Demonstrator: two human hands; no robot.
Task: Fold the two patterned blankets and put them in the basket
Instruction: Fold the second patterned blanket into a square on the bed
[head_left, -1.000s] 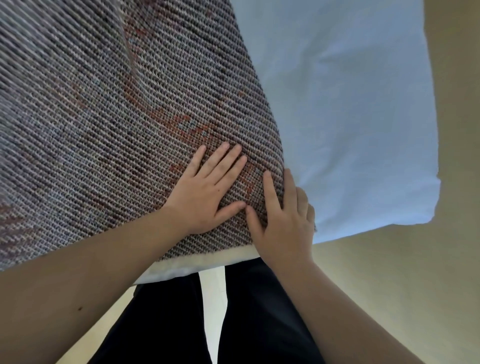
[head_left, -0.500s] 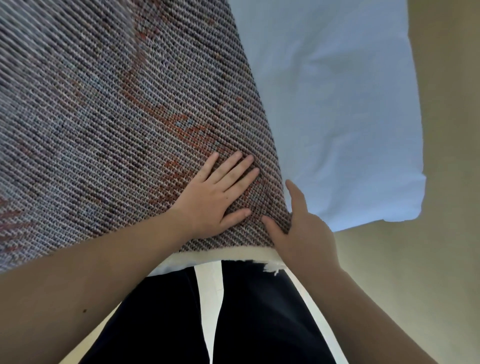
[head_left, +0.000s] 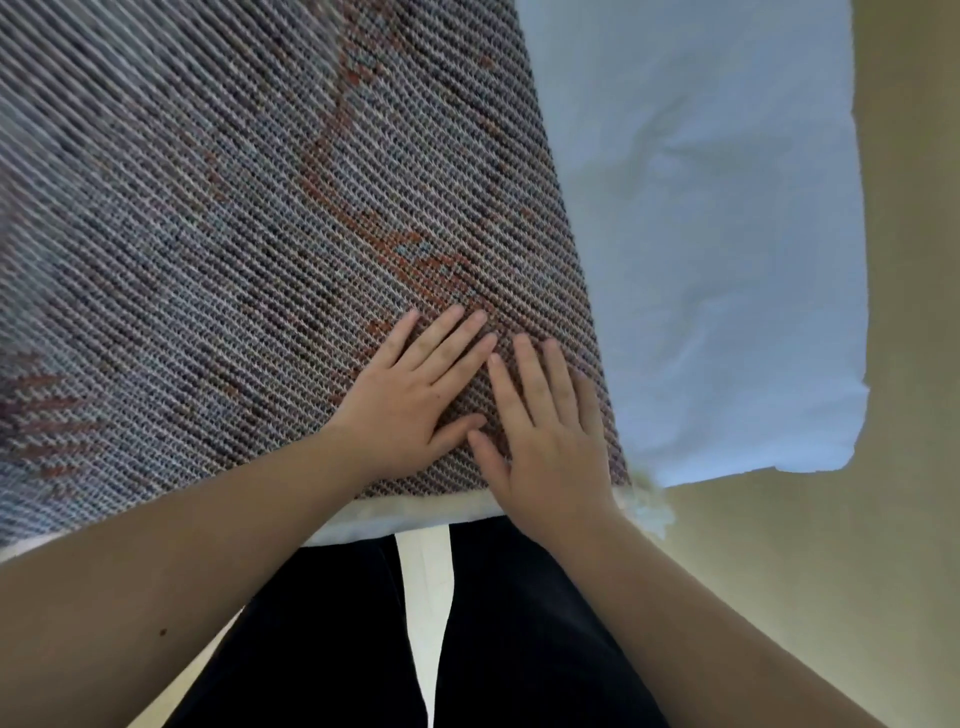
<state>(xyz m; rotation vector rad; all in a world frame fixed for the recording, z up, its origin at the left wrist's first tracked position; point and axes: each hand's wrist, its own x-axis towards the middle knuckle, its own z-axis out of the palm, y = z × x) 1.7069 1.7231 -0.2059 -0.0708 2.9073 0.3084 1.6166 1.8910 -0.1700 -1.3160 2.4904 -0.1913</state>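
A woven grey patterned blanket (head_left: 249, 218) with rust-red motifs lies spread over a white-sheeted bed (head_left: 701, 234) and fills the left and middle of the view. My left hand (head_left: 415, 395) rests flat on it near its lower right corner, fingers spread. My right hand (head_left: 545, 441) lies flat beside it, right at the blanket's right edge, thumb close to the left thumb. Neither hand holds cloth. A bit of white fringe (head_left: 649, 499) sticks out at the corner. No basket and no second blanket are in view.
The bed's near edge (head_left: 415, 512) runs just below my hands, and its right corner (head_left: 831, 452) ends over a beige floor (head_left: 805, 597). My legs in dark trousers (head_left: 519, 649) stand against the bed.
My right hand has come off the blanket's right edge, where it was curled over, and now lies flat on top beside the left hand. The left hand has stayed put.
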